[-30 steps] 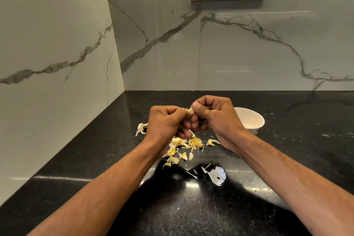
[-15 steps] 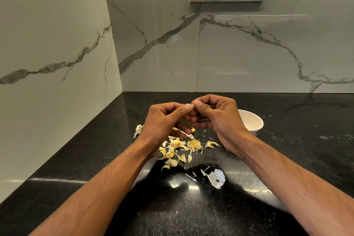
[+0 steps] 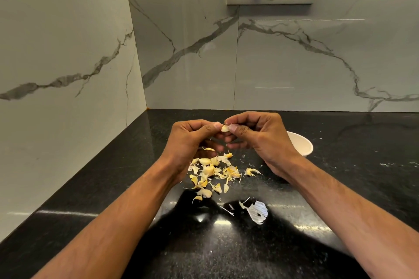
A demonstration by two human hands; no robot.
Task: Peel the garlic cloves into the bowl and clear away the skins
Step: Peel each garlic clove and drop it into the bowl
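— While both hands are raised over the counter, what are they holding?

— A single garlic clove [image 3: 225, 128], pinched between them. The left hand [image 3: 192, 140] grips it with thumb and forefinger from one side, and the right hand [image 3: 256, 136] pinches it from the other, fingers curled.

— Where does it go next?

— Into the white bowl [image 3: 301, 146], which sits on the black countertop [image 3: 362, 165] just behind the right wrist, half hidden by it. So the right hand is plainly the nearer one; the clove lies up and to the left of the bowl.

— And the skins?

— A loose pile of skins [image 3: 213, 172] lies directly beneath the hands, with a pale papery scrap [image 3: 257, 212] nearer the person. None cleared yet, I'd judge.
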